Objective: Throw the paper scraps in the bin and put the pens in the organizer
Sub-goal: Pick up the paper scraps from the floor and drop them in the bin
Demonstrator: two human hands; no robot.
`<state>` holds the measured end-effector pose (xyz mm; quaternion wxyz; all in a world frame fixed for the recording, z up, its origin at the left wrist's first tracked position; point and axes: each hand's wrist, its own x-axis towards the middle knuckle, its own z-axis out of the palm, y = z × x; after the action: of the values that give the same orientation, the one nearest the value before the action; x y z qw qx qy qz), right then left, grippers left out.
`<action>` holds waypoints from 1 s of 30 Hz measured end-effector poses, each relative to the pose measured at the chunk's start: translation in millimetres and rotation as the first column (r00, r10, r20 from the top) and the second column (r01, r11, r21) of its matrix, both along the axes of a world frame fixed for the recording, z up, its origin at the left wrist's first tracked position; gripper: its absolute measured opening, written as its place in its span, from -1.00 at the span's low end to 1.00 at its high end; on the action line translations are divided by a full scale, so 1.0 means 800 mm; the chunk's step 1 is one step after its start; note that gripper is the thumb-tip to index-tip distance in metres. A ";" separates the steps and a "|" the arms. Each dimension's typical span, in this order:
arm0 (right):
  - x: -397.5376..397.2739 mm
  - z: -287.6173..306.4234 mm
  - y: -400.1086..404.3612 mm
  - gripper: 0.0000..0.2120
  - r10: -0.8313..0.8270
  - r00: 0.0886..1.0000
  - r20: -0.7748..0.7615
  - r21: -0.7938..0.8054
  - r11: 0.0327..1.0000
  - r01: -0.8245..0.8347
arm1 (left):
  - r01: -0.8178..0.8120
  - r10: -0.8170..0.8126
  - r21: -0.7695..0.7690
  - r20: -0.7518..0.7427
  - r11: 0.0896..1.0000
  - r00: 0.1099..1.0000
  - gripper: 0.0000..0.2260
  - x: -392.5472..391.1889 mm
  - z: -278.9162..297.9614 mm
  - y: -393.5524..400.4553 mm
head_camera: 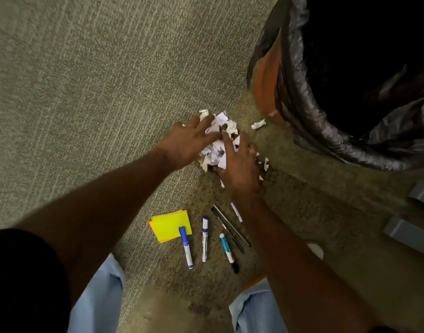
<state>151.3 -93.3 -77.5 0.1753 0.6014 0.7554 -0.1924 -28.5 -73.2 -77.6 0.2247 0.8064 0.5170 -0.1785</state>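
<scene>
A heap of white paper scraps (217, 140) lies on the carpet beside the bin (309, 111), which has a black liner. My left hand (184, 143) presses on the heap's left side with fingers spread. My right hand (241, 169) cups the heap's right side, fingers curled over scraps. One loose scrap (258, 124) lies apart toward the bin, and a paper strip (236, 212) lies by my right wrist. Nearer me lie three white markers (204, 239) with blue caps and two thin dark pens (231, 227). No organizer is in view.
A stack of yellow and orange sticky notes (171, 224) lies left of the markers, one marker's cap resting on it. Grey box-like shapes (408, 230) sit at the right edge. My knees in light blue trousers (100, 296) are at the bottom.
</scene>
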 end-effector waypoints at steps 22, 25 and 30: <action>-0.006 0.212 0.022 -0.82 -0.644 0.229 -0.730 -0.440 0.699 0.563 | -0.573 0.904 -0.743 0.428 0.345 -0.012 -0.70 -0.030 0.190 -0.021; -0.014 0.285 0.024 -0.85 -0.676 0.027 -0.736 -0.518 0.589 0.621 | -0.534 0.901 -0.799 0.410 0.279 -0.144 -0.68 -0.033 0.246 -0.011; -0.010 0.390 0.065 -0.79 -0.634 -0.293 -0.716 -0.652 0.458 0.604 | -0.482 0.873 -0.832 0.427 0.276 -0.236 -0.65 -0.007 0.332 0.036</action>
<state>143.5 -41.6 234.4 -0.4513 0.6306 0.2413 -0.5834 -33.9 -44.8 188.1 0.6598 0.2350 0.6146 0.3630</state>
